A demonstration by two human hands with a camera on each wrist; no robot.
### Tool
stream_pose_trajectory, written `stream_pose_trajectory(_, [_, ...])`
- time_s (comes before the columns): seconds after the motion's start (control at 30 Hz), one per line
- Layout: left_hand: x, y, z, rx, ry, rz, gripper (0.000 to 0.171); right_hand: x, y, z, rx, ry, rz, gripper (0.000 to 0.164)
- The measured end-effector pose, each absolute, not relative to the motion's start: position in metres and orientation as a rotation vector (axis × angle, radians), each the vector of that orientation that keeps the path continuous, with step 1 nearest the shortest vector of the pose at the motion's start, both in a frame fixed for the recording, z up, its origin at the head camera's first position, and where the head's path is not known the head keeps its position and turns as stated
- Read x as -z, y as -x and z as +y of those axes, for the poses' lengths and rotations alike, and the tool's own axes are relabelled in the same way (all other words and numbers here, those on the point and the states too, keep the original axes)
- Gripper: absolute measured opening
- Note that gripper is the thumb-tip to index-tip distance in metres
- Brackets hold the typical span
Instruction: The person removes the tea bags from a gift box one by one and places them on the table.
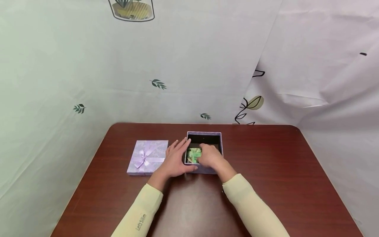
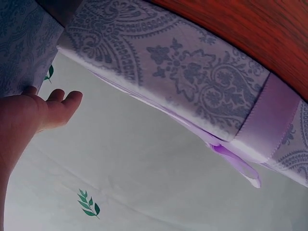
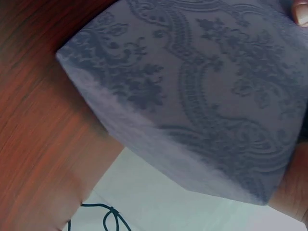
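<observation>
A lilac patterned gift box stands without its lid, its dark inside showing. My left hand rests against its left side, fingers extended along that wall and thumb across the front. In the left wrist view, fingers of the left hand touch the box. My right hand reaches inside and pinches the right side of a green printed packet; part of the packet is hidden under it. The right wrist view has the box wall covering most of that hand.
Left of the box lies the matching lid with a lilac ribbon bow. The dark red wooden table has rounded far corners. Behind it hangs a pale curtain with leaf prints.
</observation>
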State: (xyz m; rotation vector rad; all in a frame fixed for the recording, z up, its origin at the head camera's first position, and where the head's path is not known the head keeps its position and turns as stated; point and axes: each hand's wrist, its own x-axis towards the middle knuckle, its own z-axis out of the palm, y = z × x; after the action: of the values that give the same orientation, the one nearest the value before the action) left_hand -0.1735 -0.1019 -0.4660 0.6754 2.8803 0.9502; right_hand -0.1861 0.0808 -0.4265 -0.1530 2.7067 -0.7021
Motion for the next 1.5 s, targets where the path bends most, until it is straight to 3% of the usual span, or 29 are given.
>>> stream_pose_trajectory(0.9, [0.466, 0.173, -0.103, -0.965, -0.673, 2.881, 0.11, 0.428, 0.185, 0.089, 0.867, 0.214, 2.84, 0.051])
stream_pose_trajectory(1.5, [0.467, 0.173, -0.103, -0.98, -0.678, 2.876, 0.11, 0.431, 0.188, 0.093, 0.996, 0.259, 2.772, 0.054])
